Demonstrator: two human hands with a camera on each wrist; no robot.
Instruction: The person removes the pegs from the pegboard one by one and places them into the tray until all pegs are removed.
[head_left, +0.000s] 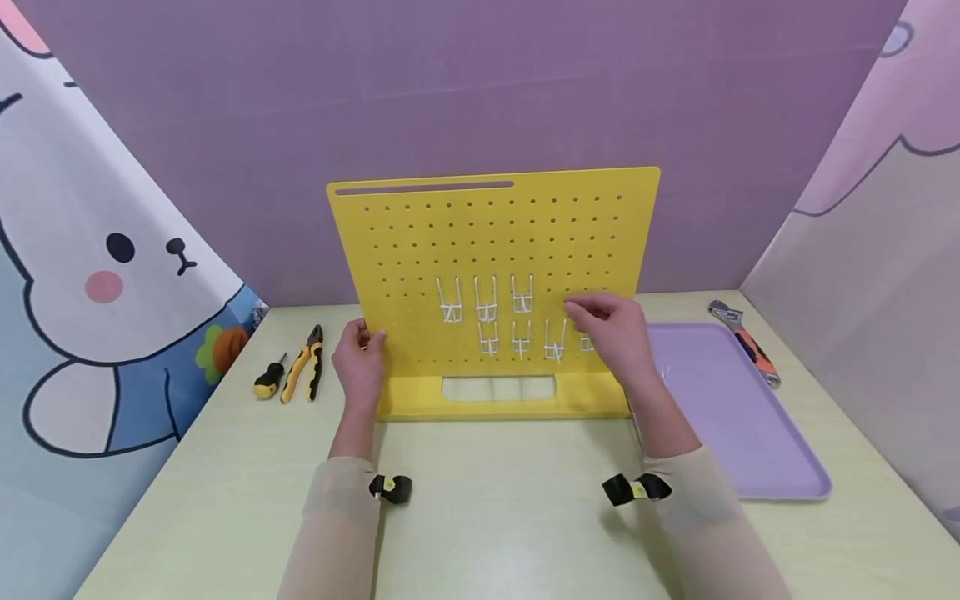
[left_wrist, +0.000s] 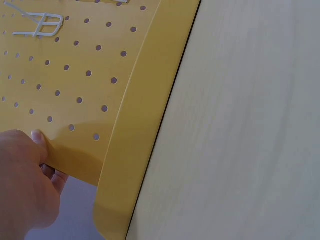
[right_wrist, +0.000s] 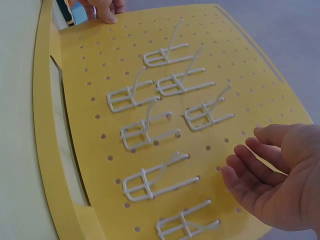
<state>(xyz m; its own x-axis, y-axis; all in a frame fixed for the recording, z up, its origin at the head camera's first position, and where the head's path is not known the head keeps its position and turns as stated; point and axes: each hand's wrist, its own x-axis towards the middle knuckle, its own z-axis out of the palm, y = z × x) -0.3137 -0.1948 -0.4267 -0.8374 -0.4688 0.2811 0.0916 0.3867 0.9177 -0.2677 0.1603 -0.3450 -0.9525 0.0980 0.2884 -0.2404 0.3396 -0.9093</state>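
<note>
A yellow pegboard (head_left: 495, 242) stands upright on the table, leaning back on its base. Several white wire hooks (head_left: 486, 300) hang in two rows on its lower half; the right wrist view shows these hooks (right_wrist: 160, 185) close up. My left hand (head_left: 360, 362) grips the board's left edge, its thumb (left_wrist: 39, 140) on the front face and the fingers behind. At the right side of the board, my right hand (head_left: 611, 333) is by the holes above the lower row. Its fingers (right_wrist: 255, 170) are loosely bent near the surface, with nothing between them, and it partly covers the rightmost hook (head_left: 586, 342).
A purple tray (head_left: 738, 417) lies at the right, with a bit of white wire (head_left: 664, 375) by my right wrist. An adjustable wrench (head_left: 746, 342) rests along the tray's far right edge. On the left are a screwdriver (head_left: 268, 381) and pliers (head_left: 303, 364). A purple wall stands behind.
</note>
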